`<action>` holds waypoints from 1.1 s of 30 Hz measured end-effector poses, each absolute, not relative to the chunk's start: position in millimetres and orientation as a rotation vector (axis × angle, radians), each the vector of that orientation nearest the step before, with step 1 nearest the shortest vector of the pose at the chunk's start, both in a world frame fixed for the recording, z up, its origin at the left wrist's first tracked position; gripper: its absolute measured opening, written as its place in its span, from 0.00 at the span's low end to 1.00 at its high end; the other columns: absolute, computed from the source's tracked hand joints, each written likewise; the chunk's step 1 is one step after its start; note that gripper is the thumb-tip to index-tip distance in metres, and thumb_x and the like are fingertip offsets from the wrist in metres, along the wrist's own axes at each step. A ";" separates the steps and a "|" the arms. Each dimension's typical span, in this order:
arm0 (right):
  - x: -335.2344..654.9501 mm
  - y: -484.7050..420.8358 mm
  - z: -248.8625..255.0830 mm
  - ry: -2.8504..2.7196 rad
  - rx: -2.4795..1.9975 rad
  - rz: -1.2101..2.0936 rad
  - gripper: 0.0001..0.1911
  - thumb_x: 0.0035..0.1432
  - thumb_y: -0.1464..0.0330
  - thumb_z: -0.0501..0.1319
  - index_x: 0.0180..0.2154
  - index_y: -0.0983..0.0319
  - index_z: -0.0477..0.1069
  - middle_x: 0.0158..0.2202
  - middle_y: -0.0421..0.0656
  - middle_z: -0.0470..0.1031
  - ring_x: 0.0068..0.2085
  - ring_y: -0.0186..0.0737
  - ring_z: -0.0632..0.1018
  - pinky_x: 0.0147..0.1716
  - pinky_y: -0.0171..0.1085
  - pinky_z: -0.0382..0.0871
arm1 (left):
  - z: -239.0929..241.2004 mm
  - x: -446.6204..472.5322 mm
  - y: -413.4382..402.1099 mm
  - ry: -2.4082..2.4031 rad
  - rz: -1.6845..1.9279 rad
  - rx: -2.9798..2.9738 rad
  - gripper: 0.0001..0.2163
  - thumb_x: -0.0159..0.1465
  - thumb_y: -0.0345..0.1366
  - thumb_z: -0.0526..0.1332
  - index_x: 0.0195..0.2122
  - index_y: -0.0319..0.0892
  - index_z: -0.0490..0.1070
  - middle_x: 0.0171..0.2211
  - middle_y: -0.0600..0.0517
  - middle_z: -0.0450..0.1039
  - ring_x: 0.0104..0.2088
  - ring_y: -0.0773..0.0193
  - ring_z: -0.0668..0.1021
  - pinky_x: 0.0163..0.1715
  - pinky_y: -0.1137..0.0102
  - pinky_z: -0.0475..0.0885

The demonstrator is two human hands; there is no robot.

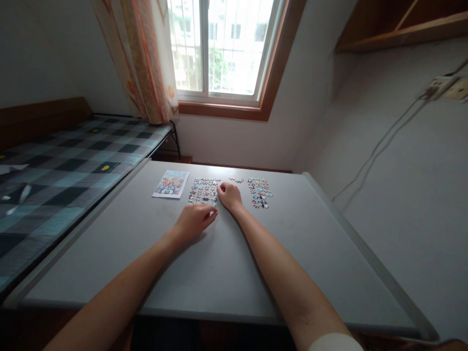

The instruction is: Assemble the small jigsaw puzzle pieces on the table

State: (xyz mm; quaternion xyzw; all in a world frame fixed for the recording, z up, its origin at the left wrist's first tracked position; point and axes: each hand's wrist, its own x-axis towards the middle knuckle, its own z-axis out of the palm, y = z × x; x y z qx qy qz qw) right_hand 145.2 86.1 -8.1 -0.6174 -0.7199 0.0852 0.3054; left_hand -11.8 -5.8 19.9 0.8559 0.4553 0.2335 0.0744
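My left hand (196,218) hovers at the near edge of a block of small jigsaw puzzle pieces (203,189), its thumb and fingertips drawn together. Whatever they hold, if anything, is too small to make out. At the right side of that block is my right hand (229,196), closed with curled fingers; its fingertips touch or nearly touch the outermost pieces, and any piece inside is hidden. To the right of it lies a second, looser group of jigsaw pieces (260,193). Several more pieces (236,180) rest beyond the right hand, between both groups.
A colourful picture card (171,184) lies left of the pieces on the grey table (310,253). Left of the table stands a bed with a checked mattress (120,146). A window (223,48) with a curtain (146,63) is behind; a cable (373,151) hangs along the right wall.
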 end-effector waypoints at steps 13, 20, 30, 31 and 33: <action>164.9 105.4 -11.4 -1.461 -1.882 0.108 0.17 0.56 0.76 0.49 0.46 0.68 0.68 0.50 0.57 0.61 0.50 0.51 0.64 0.49 0.44 0.59 | 20.5 -11.1 -6.1 1.384 0.659 2.575 0.11 0.64 0.38 0.54 0.36 0.45 0.76 0.25 0.53 0.75 0.25 0.68 0.73 0.27 0.74 0.60; 168.7 112.3 -17.3 -1.551 -1.882 0.102 0.18 0.58 0.77 0.45 0.41 0.68 0.71 0.44 0.59 0.67 0.50 0.54 0.63 0.48 0.49 0.58 | 23.2 -9.7 -7.5 1.351 0.602 2.610 0.11 0.64 0.38 0.53 0.35 0.45 0.76 0.26 0.53 0.76 0.26 0.68 0.73 0.27 0.74 0.59; 171.1 113.7 -13.9 -1.557 -1.899 0.098 0.18 0.58 0.77 0.45 0.39 0.66 0.72 0.43 0.57 0.66 0.47 0.52 0.65 0.46 0.47 0.61 | 20.3 -10.6 -6.3 1.339 0.603 2.613 0.10 0.64 0.38 0.54 0.34 0.45 0.75 0.26 0.54 0.75 0.25 0.68 0.73 0.26 0.74 0.59; 171.5 114.2 -13.5 -1.561 -1.898 0.098 0.18 0.58 0.77 0.45 0.39 0.66 0.72 0.43 0.57 0.66 0.47 0.52 0.65 0.46 0.47 0.61 | 20.3 -10.7 -6.2 1.335 0.603 2.614 0.10 0.64 0.38 0.54 0.34 0.45 0.75 0.26 0.53 0.75 0.25 0.68 0.73 0.26 0.74 0.59; 172.2 115.0 -12.6 -1.563 -1.904 0.105 0.17 0.58 0.77 0.45 0.40 0.66 0.72 0.43 0.57 0.66 0.47 0.51 0.65 0.46 0.46 0.61 | 20.6 -10.6 -6.3 1.330 0.600 2.615 0.10 0.64 0.38 0.54 0.34 0.45 0.75 0.26 0.53 0.75 0.25 0.68 0.73 0.26 0.74 0.59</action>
